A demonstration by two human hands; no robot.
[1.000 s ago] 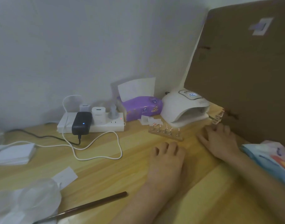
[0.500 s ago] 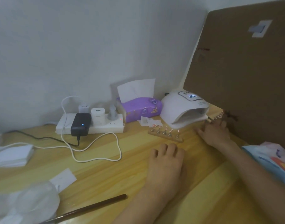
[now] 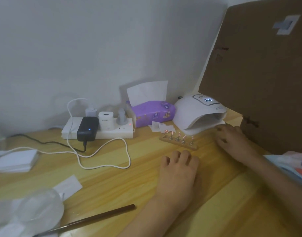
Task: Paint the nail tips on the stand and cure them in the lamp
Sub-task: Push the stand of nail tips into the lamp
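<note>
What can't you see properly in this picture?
All in the head view:
- Inside of the lamp: hidden by its own hood.
- Nail tips on the stand: too small and blurred to tell the paint.
- Right hand, its grip: blurred, so whether it holds anything is unclear.
- Brush: its tip is lost in blur near the bottom edge.

A pale wooden table (image 3: pixel 112 182) with visible grain carries a small wooden stand (image 3: pixel 178 143) set with what look like metal posts, a smooth white plastic lamp (image 3: pixel 189 113) and a glossy purple film-wrapped tissue pack (image 3: pixel 153 113), beside matt brown cardboard (image 3: pixel 258 82).
</note>
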